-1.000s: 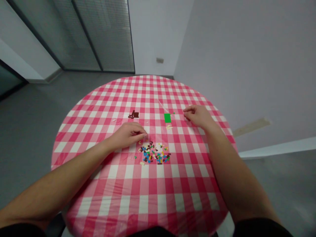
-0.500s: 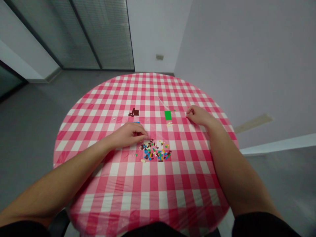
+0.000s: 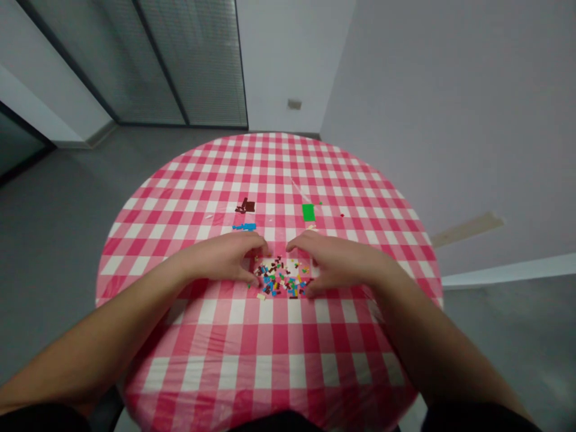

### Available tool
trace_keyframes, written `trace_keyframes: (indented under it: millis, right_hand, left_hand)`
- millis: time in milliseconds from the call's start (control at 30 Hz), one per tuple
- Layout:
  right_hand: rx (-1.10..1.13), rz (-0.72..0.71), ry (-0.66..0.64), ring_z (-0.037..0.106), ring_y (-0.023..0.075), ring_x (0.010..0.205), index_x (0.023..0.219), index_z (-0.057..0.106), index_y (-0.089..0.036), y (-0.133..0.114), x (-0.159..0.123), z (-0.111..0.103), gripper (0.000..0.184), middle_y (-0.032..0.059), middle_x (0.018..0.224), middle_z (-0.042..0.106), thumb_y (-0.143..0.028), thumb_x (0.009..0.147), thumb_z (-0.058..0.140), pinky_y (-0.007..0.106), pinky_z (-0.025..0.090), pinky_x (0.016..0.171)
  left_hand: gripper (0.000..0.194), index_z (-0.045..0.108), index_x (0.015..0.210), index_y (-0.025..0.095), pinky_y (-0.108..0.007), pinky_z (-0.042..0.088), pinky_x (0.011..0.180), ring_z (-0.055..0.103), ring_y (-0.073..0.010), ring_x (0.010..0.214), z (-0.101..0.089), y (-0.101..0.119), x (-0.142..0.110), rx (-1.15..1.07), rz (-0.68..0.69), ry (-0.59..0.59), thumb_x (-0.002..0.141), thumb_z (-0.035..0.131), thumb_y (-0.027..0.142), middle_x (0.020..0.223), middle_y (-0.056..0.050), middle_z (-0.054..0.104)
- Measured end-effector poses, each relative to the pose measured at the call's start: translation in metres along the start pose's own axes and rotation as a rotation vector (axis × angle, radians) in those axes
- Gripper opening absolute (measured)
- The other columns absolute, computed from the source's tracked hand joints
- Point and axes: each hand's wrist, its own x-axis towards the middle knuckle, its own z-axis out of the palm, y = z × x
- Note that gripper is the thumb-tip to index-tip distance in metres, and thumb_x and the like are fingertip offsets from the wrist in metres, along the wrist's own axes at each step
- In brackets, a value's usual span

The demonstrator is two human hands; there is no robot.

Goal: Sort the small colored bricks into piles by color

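**Left hand** (image 3: 220,258): open and loosely cupped, not clenched, palm down, grasping no piece that shows. Its fingertips (image 3: 257,275) rest at the left edge of the pile.

**Right hand** (image 3: 337,261): open and loosely cupped, not clenched, grasping no piece that shows. Its fingers (image 3: 306,241) arch over the upper right of the pile, and their tips reach its right edge.

**Pile of small plastic bricks** (image 3: 281,277): loose, mixed blue, dark brown, yellow, cream and green pieces, lying between the hands and touching neither wrist.

**Row of blue bricks** (image 3: 244,227): laid end to end, beyond the left hand.

**Dark brown bricks** (image 3: 245,206): a small cluster beyond the blue row.

**Green baseplate** (image 3: 308,212): flat and rectangular, beyond the gap between the hands, well apart from the dark brown bricks.

**Red stud** (image 3: 342,215): a single tiny piece, to the right of the green baseplate.

**Counter** (image 3: 270,354): round, covered in a glossy pink-and-white gingham cloth, carrying all of the above.

**Surroundings**: grey floor (image 3: 58,228) around the counter; pale wall (image 3: 450,108) on the right; glass partition with blinds (image 3: 198,60) in the far corner.
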Motion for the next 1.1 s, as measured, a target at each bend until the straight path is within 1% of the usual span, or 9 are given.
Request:
trace_keyframes:
  millis: [67, 167, 267, 367, 467, 767, 900, 967, 1100]
  right_hand:
    - [-0.060, 0.018, -0.061, 0.063, 0.0231, 0.089, 0.130, 0.057, -0.023, -0.014, 0.000, 0.009, 0.081, 0.0107, 0.126, 0.060, -0.030, 0.057, 0.090, 0.029, 0.044, 0.062]
    - [-0.136, 0.016, -0.075, 0.063, 0.0213, 0.084, 0.127, 0.056, -0.021, -0.022, 0.003, 0.016, 0.066, 0.0112, 0.124, 0.059, -0.023, 0.066, 0.081, 0.029, 0.041, 0.060]
    - [-0.159, -0.045, -0.046, 0.062, 0.0217, 0.084, 0.117, 0.058, -0.019, -0.022, 0.008, 0.017, 0.045, 0.0111, 0.114, 0.063, -0.016, 0.074, 0.069, 0.030, 0.041, 0.062]
    - [-0.159, -0.105, -0.017, 0.061, 0.0234, 0.085, 0.101, 0.060, -0.019, -0.020, 0.012, 0.019, 0.029, 0.0100, 0.101, 0.067, -0.011, 0.074, 0.066, 0.032, 0.041, 0.066]
    - [-0.142, -0.153, 0.008, 0.059, 0.0226, 0.082, 0.091, 0.060, -0.021, -0.017, 0.015, 0.022, 0.021, 0.0083, 0.095, 0.068, -0.010, 0.074, 0.064, 0.032, 0.039, 0.066]
    - [-0.073, -0.138, -0.021, 0.055, 0.0171, 0.075, 0.087, 0.064, -0.020, -0.011, 0.020, 0.024, 0.014, 0.0049, 0.090, 0.068, -0.009, 0.078, 0.062, 0.028, 0.035, 0.063]
    - [-0.059, -0.115, 0.034, 0.056, 0.0172, 0.077, 0.091, 0.065, -0.020, -0.005, 0.017, 0.014, 0.015, 0.0046, 0.092, 0.069, -0.014, 0.078, 0.068, 0.028, 0.035, 0.064]
    - [-0.081, -0.064, 0.040, 0.054, 0.0168, 0.075, 0.088, 0.063, -0.020, -0.001, 0.013, 0.008, 0.016, 0.0036, 0.088, 0.068, -0.019, 0.076, 0.072, 0.028, 0.032, 0.061]
    - [-0.120, 0.090, -0.095, 0.051, 0.0161, 0.068, 0.088, 0.061, -0.022, 0.004, 0.005, 0.001, 0.032, 0.0008, 0.081, 0.065, -0.030, 0.067, 0.083, 0.027, 0.028, 0.055]
  left_hand:
    - [0.037, 0.062, 0.093, 0.020, -0.027, 0.039, 0.063, 0.059, -0.0186, 0.076, -0.002, 0.007, -0.004, 0.054, -0.098, -0.073, 0.067, 0.086, 0.032, 0.089, -0.001, 0.066]
    - [0.032, 0.055, 0.078, 0.021, -0.027, 0.030, 0.055, 0.051, -0.0161, 0.064, -0.002, 0.013, -0.007, 0.096, -0.190, -0.194, 0.066, 0.084, 0.024, 0.074, 0.003, 0.059]
    - [0.027, 0.052, 0.073, 0.021, -0.028, 0.027, 0.053, 0.048, -0.0152, 0.060, 0.001, 0.011, -0.005, 0.093, -0.172, -0.211, 0.068, 0.079, 0.018, 0.069, 0.003, 0.057]
    - [0.022, 0.054, 0.071, 0.020, -0.027, 0.027, 0.053, 0.049, -0.0145, 0.059, 0.005, 0.006, -0.003, 0.068, -0.119, -0.189, 0.072, 0.075, 0.016, 0.068, 0.003, 0.056]
    - [0.018, 0.056, 0.071, 0.020, -0.027, 0.028, 0.054, 0.051, -0.0146, 0.061, 0.008, 0.003, -0.001, 0.046, -0.067, -0.171, 0.076, 0.074, 0.018, 0.069, 0.003, 0.057]
    - [0.018, 0.053, 0.070, 0.020, -0.028, 0.028, 0.055, 0.049, -0.0139, 0.058, 0.011, 0.000, 0.004, 0.004, -0.001, -0.145, 0.083, 0.066, 0.020, 0.065, 0.003, 0.055]
    - [0.024, 0.049, 0.069, 0.020, -0.028, 0.027, 0.054, 0.048, -0.0138, 0.058, 0.008, 0.000, 0.004, 0.034, -0.007, -0.136, 0.080, 0.070, 0.023, 0.064, 0.004, 0.053]
    - [0.027, 0.049, 0.070, 0.020, -0.028, 0.027, 0.054, 0.048, -0.0139, 0.059, 0.004, -0.001, 0.001, 0.047, -0.032, -0.129, 0.079, 0.074, 0.027, 0.065, 0.004, 0.053]
    - [0.031, 0.051, 0.074, 0.021, -0.027, 0.028, 0.054, 0.049, -0.0145, 0.060, -0.002, 0.000, -0.003, 0.055, -0.110, -0.138, 0.075, 0.080, 0.032, 0.069, 0.003, 0.056]
